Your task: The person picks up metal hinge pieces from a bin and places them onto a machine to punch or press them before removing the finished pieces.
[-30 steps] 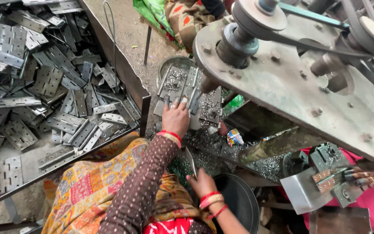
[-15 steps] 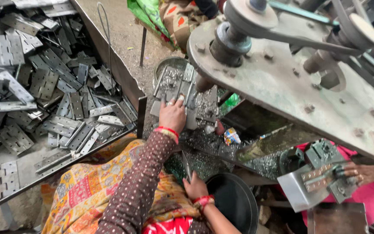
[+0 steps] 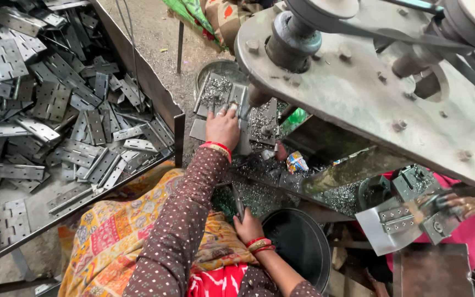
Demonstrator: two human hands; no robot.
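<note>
My left hand point(image 3: 224, 127), in a dotted brown sleeve with red bangles, reaches forward onto a stack of grey hinge plates point(image 3: 236, 99). Its fingers curl over the top plate. The stack lies across a round metal pan point(image 3: 215, 70) holding small screws. My right hand point(image 3: 247, 225) is low by my lap and grips a thin metal rod point(image 3: 237, 199) that points up towards the bench. A black round tub point(image 3: 298, 242) sits just to the right of that hand.
A big tray point(image 3: 144, 82) on the left is heaped with several hinges point(image 3: 56, 110). A heavy machine plate point(image 3: 369, 93) with pulleys and a belt overhangs the right. Another person's hand point(image 3: 463, 204) holds hinges at a fixture point(image 3: 402, 220). Metal shavings point(image 3: 259, 190) cover the bench.
My left hand has stayed on the hinge stack with its fingers shifting slightly forward. My right hand has kept its grip on the rod. The view has drifted a little.
</note>
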